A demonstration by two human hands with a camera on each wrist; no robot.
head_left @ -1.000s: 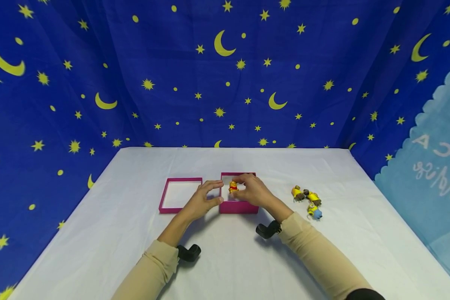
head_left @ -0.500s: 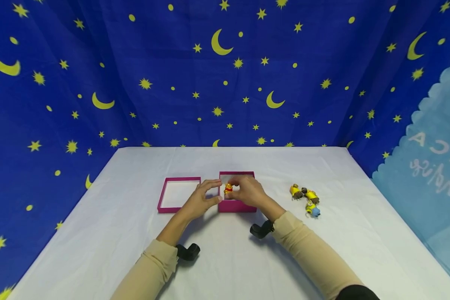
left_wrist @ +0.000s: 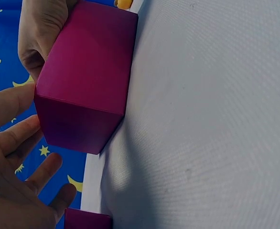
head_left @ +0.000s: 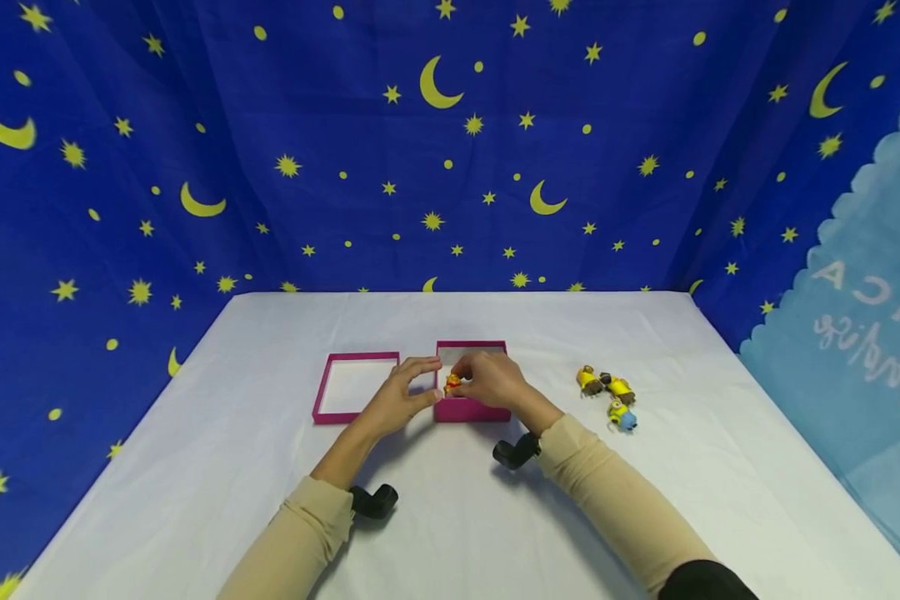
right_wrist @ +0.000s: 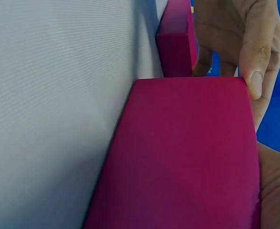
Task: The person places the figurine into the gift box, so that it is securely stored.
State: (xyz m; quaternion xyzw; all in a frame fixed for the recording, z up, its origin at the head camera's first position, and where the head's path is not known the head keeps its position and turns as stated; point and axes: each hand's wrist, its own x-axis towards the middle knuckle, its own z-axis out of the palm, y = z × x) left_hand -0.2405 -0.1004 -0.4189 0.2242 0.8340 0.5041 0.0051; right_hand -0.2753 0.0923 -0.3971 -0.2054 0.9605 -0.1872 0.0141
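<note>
Inside the magenta box [head_left: 471, 410], near its left wall, a small yellow bear figurine in a red top [head_left: 452, 384] is pinched by my right hand [head_left: 489, 379]. That hand reaches over the box's front wall, which hides its fingertips in the right wrist view. My left hand [head_left: 401, 396] is at the box's left side with thumb and fingers spread, the tips right at the upper edge. In the left wrist view the thumb touches the corner of the box [left_wrist: 85, 57], the other fingers lying loosely extended beside the wall.
A shallow magenta lid [head_left: 330, 417] lies with its inside up, left of the box and behind my left hand. Several Minion figurines [head_left: 619, 390] lie in a group to the right on the white tablecloth [head_left: 450, 517]. A blue star-and-moon curtain [head_left: 360, 100] hangs behind.
My right hand has moved the bear figurine leftward and slightly lower within the box, toward the left wall. The left hand stays at the box's edge. The whole view has shifted a little.
</note>
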